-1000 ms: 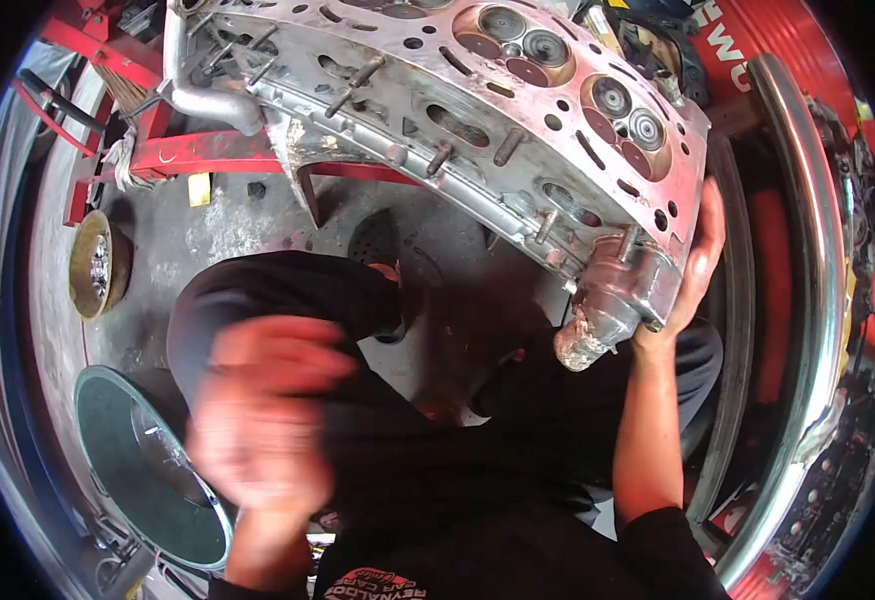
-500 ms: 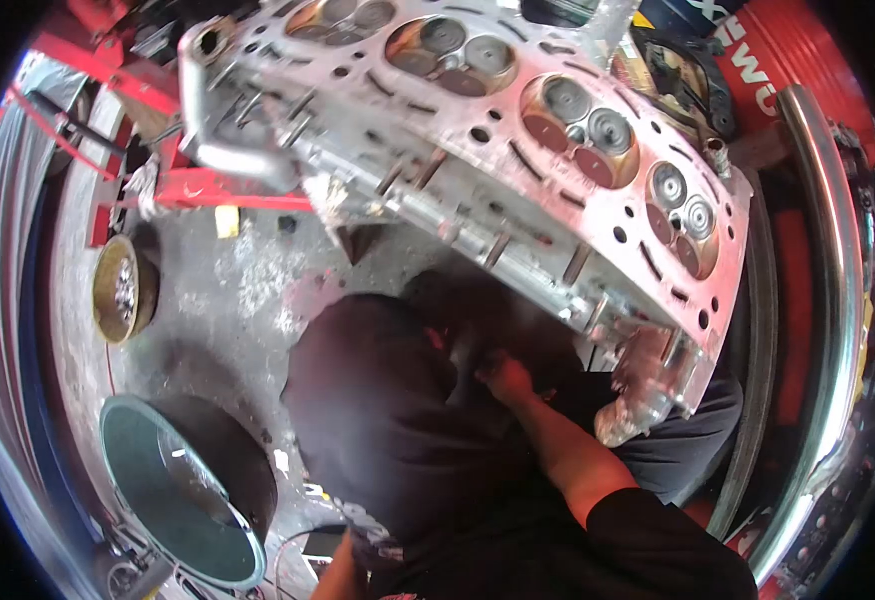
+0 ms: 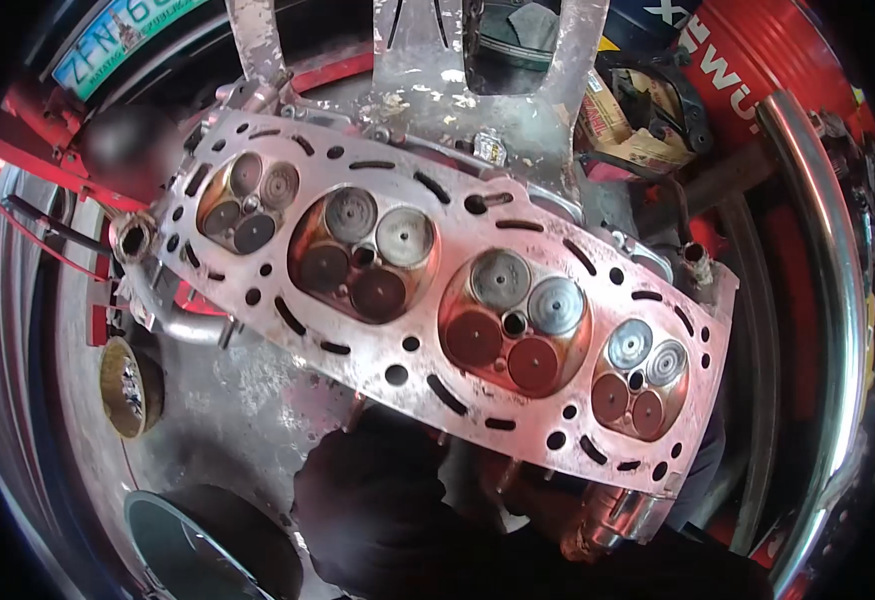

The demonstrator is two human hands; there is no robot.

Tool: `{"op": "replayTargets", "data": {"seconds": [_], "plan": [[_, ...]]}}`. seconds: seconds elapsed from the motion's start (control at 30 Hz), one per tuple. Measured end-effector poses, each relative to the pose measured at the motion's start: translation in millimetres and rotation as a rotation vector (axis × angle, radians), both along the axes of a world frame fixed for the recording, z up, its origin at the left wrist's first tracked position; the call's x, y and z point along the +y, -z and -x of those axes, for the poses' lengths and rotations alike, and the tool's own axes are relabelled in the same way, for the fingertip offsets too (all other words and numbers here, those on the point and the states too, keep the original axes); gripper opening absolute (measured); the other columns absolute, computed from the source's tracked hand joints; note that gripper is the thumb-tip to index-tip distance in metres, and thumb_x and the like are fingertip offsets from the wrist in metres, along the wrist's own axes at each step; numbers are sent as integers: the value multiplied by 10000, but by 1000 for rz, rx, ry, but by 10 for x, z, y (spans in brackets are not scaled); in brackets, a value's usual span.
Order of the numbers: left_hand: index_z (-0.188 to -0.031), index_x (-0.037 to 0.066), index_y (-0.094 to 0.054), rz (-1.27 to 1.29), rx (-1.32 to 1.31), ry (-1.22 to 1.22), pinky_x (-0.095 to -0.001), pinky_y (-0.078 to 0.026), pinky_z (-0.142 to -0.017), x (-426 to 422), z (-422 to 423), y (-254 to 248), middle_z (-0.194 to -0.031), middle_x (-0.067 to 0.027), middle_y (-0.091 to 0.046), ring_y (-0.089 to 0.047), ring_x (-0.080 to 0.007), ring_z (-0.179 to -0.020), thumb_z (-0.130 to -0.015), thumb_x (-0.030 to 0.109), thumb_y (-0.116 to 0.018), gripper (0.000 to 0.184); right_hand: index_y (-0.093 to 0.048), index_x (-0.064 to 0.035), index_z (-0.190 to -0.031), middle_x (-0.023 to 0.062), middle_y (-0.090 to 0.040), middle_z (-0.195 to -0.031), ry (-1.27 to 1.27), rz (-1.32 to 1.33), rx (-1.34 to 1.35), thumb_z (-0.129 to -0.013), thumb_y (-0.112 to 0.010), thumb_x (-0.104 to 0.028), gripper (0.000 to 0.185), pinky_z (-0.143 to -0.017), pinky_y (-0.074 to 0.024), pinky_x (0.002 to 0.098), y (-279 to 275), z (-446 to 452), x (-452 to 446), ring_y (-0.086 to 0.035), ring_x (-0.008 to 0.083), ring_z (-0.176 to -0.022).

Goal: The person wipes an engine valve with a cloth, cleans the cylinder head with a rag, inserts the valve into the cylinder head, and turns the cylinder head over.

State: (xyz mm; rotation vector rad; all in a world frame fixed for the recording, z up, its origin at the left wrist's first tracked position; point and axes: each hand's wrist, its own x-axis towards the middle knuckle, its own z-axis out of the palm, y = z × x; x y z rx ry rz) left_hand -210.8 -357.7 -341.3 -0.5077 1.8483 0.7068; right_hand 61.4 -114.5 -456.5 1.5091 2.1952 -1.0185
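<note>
- Compared with half a second ago, the cylinder head (image 3: pixel 442 250) is sitting lower in my view, its flat face now showing more squarely, and my forearm is no longer showing clearly.
- Both my left hand and right hand are staying out of sight, so I cannot tell whether they are open, closed or gripping anything.
- Across the cylinder head's face, four combustion chambers (image 3: pixel 516 320) are showing, the valves nearer me looking darker than the far ones.
- At the cylinder head's left end, a bent pipe (image 3: pixel 193 325) is jutting out; under its near right corner, a metal fitting (image 3: pixel 623 515) is protruding.
- Just below the cylinder head's near edge, my dark-clothed knee (image 3: pixel 368 510) is showing.
- Below and left of the cylinder head, a brass-coloured bowl (image 3: pixel 110 380) is holding small shiny pieces, and a dark tub (image 3: pixel 143 530) is standing nearer me.
- Beyond the cylinder head's far edge, a paint-chipped metal frame (image 3: pixel 418 105) is rising.
- Right of the cylinder head, a shiny curved bar (image 3: pixel 823 330) is running lengthwise.
</note>
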Motion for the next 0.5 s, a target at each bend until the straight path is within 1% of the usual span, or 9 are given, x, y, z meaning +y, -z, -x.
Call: {"op": "replayTargets", "data": {"seconds": [0.3,0.5], "plan": [[-1211,51,-588,21,-33,31,-448,-469,-963,255,138,-215,-1137,-102,-653,-613,-304,-1043,-997,282,-396,369,-575,-125,-1241,218,-648,-1084,24,161,54,-847,-634,-254,419,-821,-535,466,-319,-91,-345,-643,382,-989],[-1196,54,-594,-79,-50,82,-451,-468,-963,359,251,-301,-1126,-102,-658,-615,-308,-1036,-995,286,-392,367,-589,-118,-1225,226,-651,-1081,9,208,107,-845,-632,-241,402,-825,-536,463,-495,-163,-453,-644,384,-987]]}}
